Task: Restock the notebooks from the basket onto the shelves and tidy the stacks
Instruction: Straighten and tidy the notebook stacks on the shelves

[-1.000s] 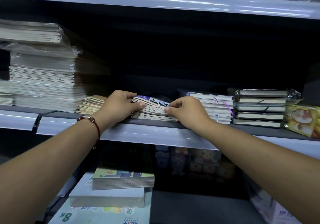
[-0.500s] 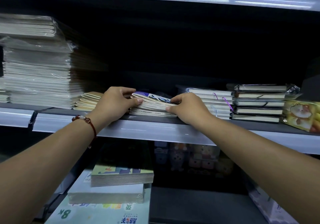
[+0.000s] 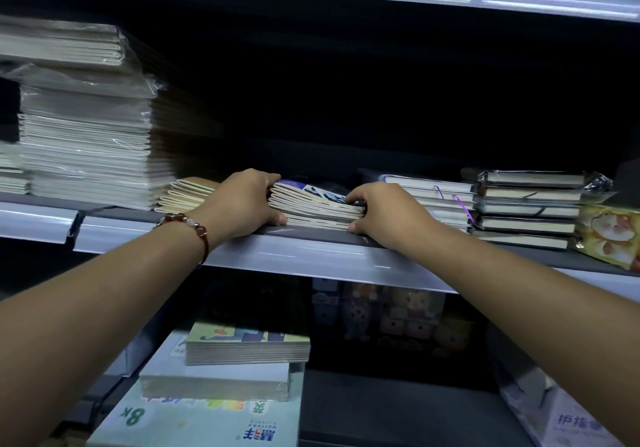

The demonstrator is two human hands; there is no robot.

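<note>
A small stack of thin notebooks (image 3: 313, 207) with a blue-and-white top cover lies on the middle shelf (image 3: 311, 256). My left hand (image 3: 242, 204) grips the stack's left end, fingers curled over the top and thumb down at the shelf. My right hand (image 3: 384, 211) grips its right end the same way, fingers on the top cover and thumb under the front corner. The stack's upper notebooks are fanned and tilted. No basket is in view.
A low tan notebook pile (image 3: 187, 195) and tall plastic-wrapped stacks (image 3: 86, 142) stand to the left. Elastic-band notebooks (image 3: 440, 201), wrapped dark notebooks (image 3: 526, 207) and a cat-print pack (image 3: 609, 235) stand to the right. Below lie workbook stacks (image 3: 242, 346).
Both hands have closed in on the stack's ends, with the thumbs dropping to the shelf at its front corners. The stack sits more squeezed between them.
</note>
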